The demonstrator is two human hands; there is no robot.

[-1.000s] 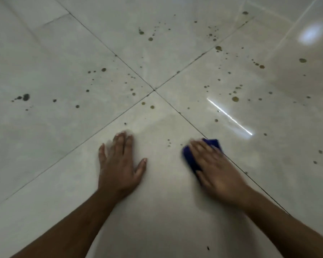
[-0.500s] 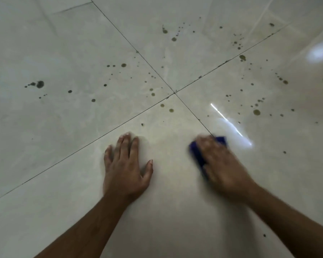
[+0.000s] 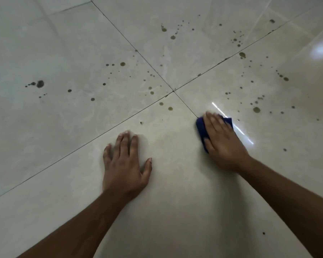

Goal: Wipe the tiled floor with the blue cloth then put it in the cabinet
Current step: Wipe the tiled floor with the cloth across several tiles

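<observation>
Blue cloth (image 3: 201, 130): folded flat on the tiled floor (image 3: 175, 211), lying on the grout line that runs toward the lower right from the four-tile junction (image 3: 173, 91), just short of that junction. Most of it is hidden; a dark blue strip shows along the left of the hand on top of it and a small corner shows past the fingers on the far right side.

Right hand (image 3: 222, 144): palm down on the cloth, fingers straight and together, pressing it to the floor. Grip state: flat, fingers not curled round the cloth. Fingertips point toward the junction; hand slightly blurred.

Left hand (image 3: 124, 168): palm down directly on the near tile, fingers straight and slightly spread, thumb out to the right. Holds nothing. Well apart from the cloth, on the same tile.

Floor: glossy pale tiles with thin dark grout lines. Brown-green droplet spots (image 3: 256, 109) are scattered over the three far tiles, densest toward the right; two spots (image 3: 170, 108) sit on the near tile just below the junction, with a smaller one (image 3: 141, 123) beyond the left fingertips. A darker blotch (image 3: 40, 83) lies far left. A bright streak of reflected light (image 3: 237, 127) runs just right of the cloth.
</observation>
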